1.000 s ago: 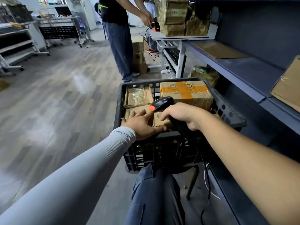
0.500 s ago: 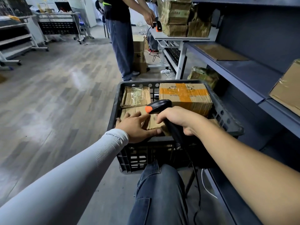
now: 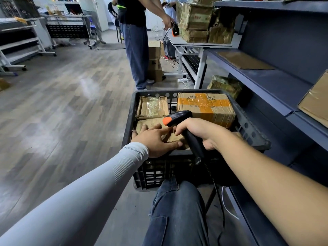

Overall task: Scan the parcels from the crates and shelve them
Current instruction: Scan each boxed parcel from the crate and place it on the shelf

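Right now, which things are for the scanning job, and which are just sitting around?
For the job:
- scanner gripped by right hand
- near parcel under left hand
- orange-taped box
- black crate
- grey shelf

Just around:
- flat cardboard sheet
- floor boxes
- another person

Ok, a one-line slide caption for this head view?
Right hand grips the barcode scanner over the black crate while left hand rests on a cardboard parcel.

Single head view, forward and downward, close over the crate [image 3: 248,119].
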